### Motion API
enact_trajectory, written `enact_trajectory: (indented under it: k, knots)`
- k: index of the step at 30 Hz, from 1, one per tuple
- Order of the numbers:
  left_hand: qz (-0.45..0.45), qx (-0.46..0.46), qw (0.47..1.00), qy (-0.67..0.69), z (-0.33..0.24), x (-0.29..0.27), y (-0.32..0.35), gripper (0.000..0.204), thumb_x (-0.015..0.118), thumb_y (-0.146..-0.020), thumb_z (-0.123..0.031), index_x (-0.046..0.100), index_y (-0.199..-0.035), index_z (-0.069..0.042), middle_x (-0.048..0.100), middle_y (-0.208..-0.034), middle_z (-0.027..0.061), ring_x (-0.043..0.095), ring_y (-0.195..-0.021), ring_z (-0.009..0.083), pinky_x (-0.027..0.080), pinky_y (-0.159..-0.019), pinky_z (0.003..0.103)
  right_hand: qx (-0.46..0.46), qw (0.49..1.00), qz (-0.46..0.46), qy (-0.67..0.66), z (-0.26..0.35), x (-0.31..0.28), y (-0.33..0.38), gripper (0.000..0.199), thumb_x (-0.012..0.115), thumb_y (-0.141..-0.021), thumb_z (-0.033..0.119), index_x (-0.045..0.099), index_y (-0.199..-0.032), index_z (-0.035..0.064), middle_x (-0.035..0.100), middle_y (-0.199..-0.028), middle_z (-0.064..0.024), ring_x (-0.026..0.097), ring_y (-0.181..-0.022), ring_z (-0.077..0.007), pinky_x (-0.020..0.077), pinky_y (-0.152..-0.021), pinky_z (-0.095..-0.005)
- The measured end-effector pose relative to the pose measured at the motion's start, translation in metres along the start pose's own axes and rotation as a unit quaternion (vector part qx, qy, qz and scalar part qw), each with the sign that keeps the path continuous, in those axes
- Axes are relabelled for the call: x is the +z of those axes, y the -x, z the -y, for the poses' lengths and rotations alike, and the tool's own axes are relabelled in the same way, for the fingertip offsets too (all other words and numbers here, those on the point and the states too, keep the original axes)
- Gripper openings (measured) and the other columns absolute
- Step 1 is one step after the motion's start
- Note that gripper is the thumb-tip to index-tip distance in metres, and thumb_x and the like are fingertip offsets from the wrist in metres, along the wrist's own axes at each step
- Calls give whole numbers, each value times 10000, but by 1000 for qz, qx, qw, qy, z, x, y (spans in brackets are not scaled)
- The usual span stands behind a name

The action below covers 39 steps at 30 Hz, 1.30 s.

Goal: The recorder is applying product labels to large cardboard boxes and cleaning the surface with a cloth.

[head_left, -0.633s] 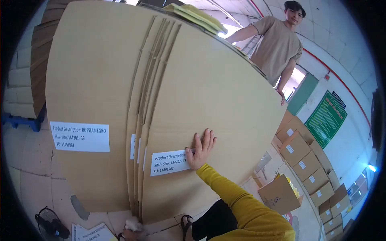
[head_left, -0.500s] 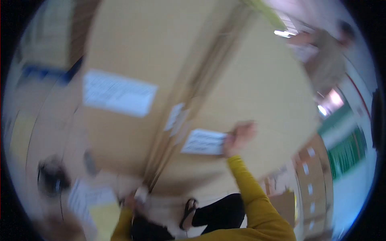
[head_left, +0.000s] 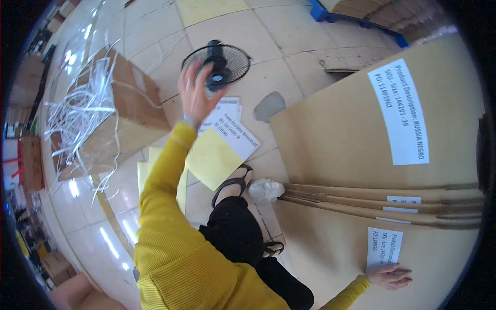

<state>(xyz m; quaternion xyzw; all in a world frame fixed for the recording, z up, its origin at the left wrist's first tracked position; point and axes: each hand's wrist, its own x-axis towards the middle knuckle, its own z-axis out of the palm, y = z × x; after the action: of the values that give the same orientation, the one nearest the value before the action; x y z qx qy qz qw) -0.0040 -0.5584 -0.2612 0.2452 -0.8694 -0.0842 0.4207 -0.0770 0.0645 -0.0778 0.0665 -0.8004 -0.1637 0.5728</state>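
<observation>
My right hand (head_left: 391, 277) lies with its fingers stretched over the lower edge of a white printed label (head_left: 383, 245) on a flattened brown carton (head_left: 330, 124). A larger white label (head_left: 399, 111) is on the carton's far panel. Between the two panels, several layered cardboard edges (head_left: 351, 195) carry smaller label pieces. My left hand (head_left: 199, 95) is raised with fingers apart, overlapping a black fan (head_left: 219, 62) on the floor; whether it touches the fan I cannot tell. Beneath it lie label sheets (head_left: 237, 138) with yellow backing (head_left: 213, 160).
A crumpled clear plastic bundle (head_left: 265, 190) sits against the carton edges. At the left, an open box (head_left: 137, 88) overflows with white strips (head_left: 77, 111). A blue pallet (head_left: 356, 23) bearing stacked cardboard stands at the far right. A grey patch (head_left: 269, 106) marks the tiled floor.
The view has swung left, bringing the fan and strip-filled box into the middle and left. My left hand has moved from the carton's near edge out over the fan; my right remains at the label.
</observation>
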Motion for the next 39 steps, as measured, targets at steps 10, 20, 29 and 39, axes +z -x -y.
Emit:
enact_trajectory:
  k: [10, 20, 29, 39]
  knots:
    - [459, -11, 888, -1, 66, 38, -126, 727, 821, -403, -407, 620, -1023, -84, 627, -1014, 140, 582, -969, 307, 461, -827, 388, 27, 999, 34, -14, 45, -33, -11, 532, 393, -934, 368, 364, -1317, 1, 314, -1370, -222, 309, -1249, -384, 267, -994, -511]
    - [427, -97, 899, 3, 33, -62, -82, 701, 783, -428, -457, 634, -1004, -88, 648, -927, 143, 622, -873, 287, 488, -763, 369, 61, 996, 41, 52, 20, -21, 2, 569, 350, -918, 462, 396, -1320, 62, 284, -1396, -216, 270, -1275, -409, 209, -987, -570]
    - [392, -158, 905, 47, 34, -282, 14, 649, 798, -451, -449, 645, -963, -82, 658, -846, 129, 630, -808, 294, 488, -729, 375, 77, 997, 14, -2, 22, -28, -2, 593, 328, -897, 517, 392, -1328, 114, 257, -1405, -228, 249, -1276, -435, 218, -945, -630]
    - [338, -343, 874, -63, 108, -448, 153, 665, 811, -467, -333, 624, -1049, -70, 661, -881, 115, 630, -821, 243, 481, -757, 332, 78, 996, 54, -2, 22, -43, -5, 595, 281, -899, 522, 357, -1346, 135, 245, -1411, -230, 257, -1270, -441, 216, -938, -638]
